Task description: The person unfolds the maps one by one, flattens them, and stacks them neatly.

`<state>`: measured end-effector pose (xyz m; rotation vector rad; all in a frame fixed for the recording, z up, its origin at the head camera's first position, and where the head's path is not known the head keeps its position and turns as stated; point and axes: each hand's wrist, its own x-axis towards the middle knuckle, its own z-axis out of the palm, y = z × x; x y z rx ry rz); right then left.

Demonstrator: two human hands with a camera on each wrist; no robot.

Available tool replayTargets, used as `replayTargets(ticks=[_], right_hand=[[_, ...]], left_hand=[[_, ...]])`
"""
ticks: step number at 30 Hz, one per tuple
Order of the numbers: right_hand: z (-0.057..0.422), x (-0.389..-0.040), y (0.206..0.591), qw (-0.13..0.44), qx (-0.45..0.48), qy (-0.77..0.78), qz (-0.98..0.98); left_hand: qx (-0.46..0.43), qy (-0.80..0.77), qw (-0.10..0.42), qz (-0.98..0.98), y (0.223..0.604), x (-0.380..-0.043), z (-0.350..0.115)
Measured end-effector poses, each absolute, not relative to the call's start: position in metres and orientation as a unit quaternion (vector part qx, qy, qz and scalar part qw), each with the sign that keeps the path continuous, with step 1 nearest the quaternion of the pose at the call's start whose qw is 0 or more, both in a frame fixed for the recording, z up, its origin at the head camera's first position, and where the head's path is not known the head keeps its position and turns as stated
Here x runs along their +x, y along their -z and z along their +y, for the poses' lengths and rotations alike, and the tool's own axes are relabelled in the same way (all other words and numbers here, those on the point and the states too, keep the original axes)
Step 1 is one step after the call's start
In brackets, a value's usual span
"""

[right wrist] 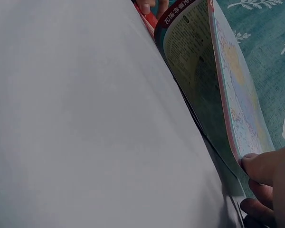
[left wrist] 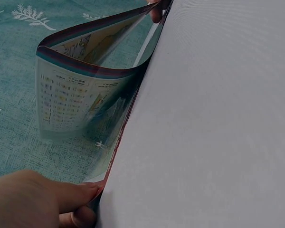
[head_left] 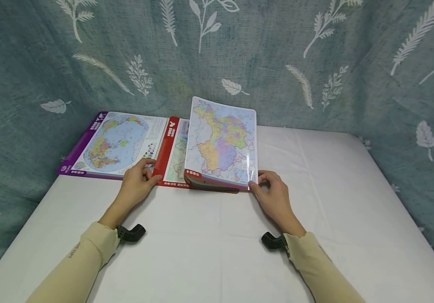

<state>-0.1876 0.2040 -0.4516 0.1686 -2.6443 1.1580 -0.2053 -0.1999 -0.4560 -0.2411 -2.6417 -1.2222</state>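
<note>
Red-edged map [head_left: 201, 145] is laid at the back of the white worktop [head_left: 201, 252], before a blue-green curtain [head_left: 258, 50] patterned with pale leaves; beside it, on the left, a purple-edged world map [head_left: 126, 139] is laid flat. Its right part is folded into a curved bend, above which a glossy, slightly bowed panel [head_left: 226, 141] is raised, with regions printed in yellow, green, pink and violet against pale blue. Its left side is bordered by a red band [head_left: 165, 145] marked in white. That band's near corner is pinched by the left hand [head_left: 135, 183], and the raised panel's near right corner is gripped by the right hand [head_left: 275, 195].
</note>
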Motion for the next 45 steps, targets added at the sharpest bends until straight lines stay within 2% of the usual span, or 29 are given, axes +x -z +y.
replayTargets(ticks=[38, 45], right_hand=[[0.282, -0.176, 0.451, 0.157, 0.023, -0.355, -0.921], [0.3, -0.174, 0.452, 0.178, 0.012, -0.357, -0.917]], left_hand=[[-0.083, 0.418, 0.106, -0.899, 0.456, -0.204, -0.198], [-0.083, 0.414, 0.107, -0.9, 0.457, -0.205, -0.199]])
